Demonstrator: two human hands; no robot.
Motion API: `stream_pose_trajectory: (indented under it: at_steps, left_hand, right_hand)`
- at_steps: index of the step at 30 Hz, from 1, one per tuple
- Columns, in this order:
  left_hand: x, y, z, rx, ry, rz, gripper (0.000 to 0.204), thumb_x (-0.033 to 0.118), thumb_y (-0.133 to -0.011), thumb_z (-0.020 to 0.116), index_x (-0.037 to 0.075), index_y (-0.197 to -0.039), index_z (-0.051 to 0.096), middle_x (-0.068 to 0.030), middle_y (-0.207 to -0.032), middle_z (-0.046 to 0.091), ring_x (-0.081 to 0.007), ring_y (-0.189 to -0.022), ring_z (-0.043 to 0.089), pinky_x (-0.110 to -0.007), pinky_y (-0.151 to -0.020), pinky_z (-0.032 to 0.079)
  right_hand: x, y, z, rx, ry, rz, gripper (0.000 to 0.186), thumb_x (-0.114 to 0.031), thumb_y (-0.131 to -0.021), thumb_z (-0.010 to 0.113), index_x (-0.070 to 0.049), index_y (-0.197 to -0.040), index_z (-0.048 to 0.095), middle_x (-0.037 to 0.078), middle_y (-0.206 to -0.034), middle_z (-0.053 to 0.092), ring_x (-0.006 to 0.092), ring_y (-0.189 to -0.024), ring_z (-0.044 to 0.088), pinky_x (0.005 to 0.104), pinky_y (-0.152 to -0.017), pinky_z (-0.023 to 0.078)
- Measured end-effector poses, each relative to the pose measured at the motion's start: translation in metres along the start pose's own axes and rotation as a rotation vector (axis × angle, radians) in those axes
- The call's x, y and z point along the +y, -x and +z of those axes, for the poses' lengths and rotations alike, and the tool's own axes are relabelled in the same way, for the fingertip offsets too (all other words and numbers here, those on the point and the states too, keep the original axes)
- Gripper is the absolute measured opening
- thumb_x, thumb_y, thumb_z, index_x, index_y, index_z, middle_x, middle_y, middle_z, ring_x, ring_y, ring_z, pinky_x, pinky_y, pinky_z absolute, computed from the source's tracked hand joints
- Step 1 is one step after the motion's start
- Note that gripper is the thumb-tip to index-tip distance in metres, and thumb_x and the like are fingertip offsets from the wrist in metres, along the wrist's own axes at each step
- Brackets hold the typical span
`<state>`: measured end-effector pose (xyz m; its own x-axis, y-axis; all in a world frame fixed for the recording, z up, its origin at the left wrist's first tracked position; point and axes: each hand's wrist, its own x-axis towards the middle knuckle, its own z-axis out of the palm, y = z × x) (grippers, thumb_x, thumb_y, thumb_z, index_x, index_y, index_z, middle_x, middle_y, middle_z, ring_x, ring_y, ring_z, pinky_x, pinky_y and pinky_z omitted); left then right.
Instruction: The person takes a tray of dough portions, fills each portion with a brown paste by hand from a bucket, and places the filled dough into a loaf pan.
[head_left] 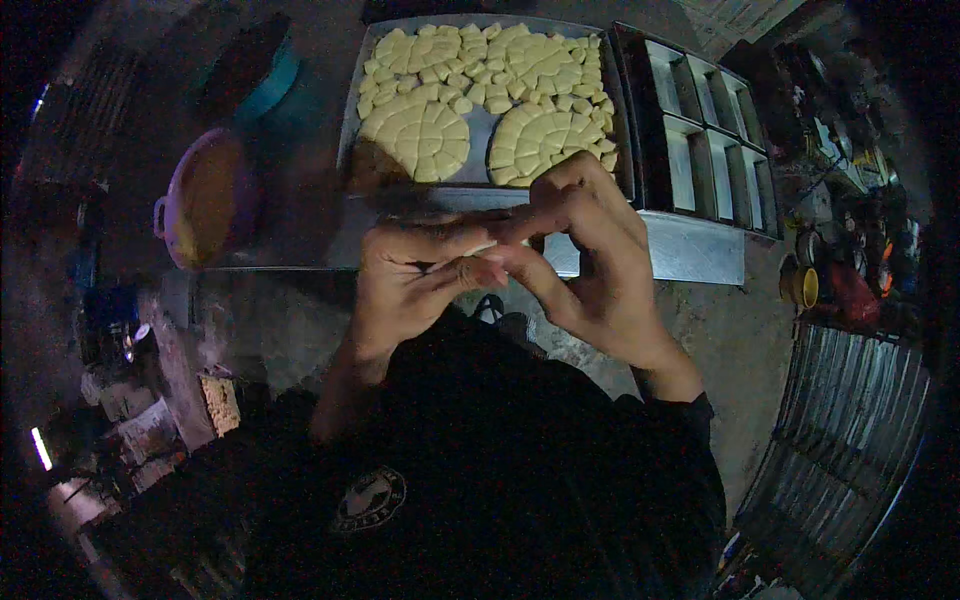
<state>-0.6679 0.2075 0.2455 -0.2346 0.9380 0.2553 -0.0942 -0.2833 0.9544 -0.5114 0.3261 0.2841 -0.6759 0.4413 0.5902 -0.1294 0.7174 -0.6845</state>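
Observation:
In front of my chest, both hands meet at the fingertips around a small pale piece of dough (487, 247), mostly hidden by the fingers. My left hand (410, 270) pinches it between thumb and fingers. Thumb and bent forefinger of my right hand (600, 265) close on it from the other side. Beyond the hands lies a large metal tray (480, 130) bearing pale yellow dough. Two cut rounds of dough sit at its near side, a left round (425, 135) and a right round (545, 140). More rounds and loose chunks (490, 90) cover the far part.
Right of the tray stands a dark frame of rectangular baking tins (705, 140). A metal table edge (690, 250) shows below it. To the left are a purple basin (178, 215) with brownish contents and a teal tub (270, 85). A ridged metal rack or stack (840, 420) stands lower right.

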Motion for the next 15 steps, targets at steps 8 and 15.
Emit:
stream_pose_trajectory:
  at_steps: [8,15]
  left_hand:
    - [-0.030,0.025,-0.022,0.234,0.454,-0.274,0.028,0.004,-0.099,0.052,-0.003,-0.126,0.059,-0.0108,-0.121,0.063,-0.0168,-0.107,0.061,-0.032,-0.088,0.052]
    - [-0.066,0.041,-0.055,0.198,0.654,-0.550,0.031,0.017,-0.098,0.059,-0.002,-0.122,0.061,-0.0077,-0.121,0.062,-0.0163,-0.107,0.060,-0.030,-0.092,0.048]
  right_hand:
    - [0.002,0.008,0.034,-0.183,0.028,0.015,0.042,-0.025,-0.071,0.082,-0.012,-0.108,0.066,0.002,-0.092,0.066,0.0236,-0.079,0.053,0.0359,-0.071,0.041]
    - [0.030,0.030,0.091,-0.238,0.103,0.327,0.049,-0.018,-0.072,0.085,-0.009,-0.114,0.060,0.003,-0.099,0.067,0.0180,-0.083,0.058,0.0311,-0.075,0.044]
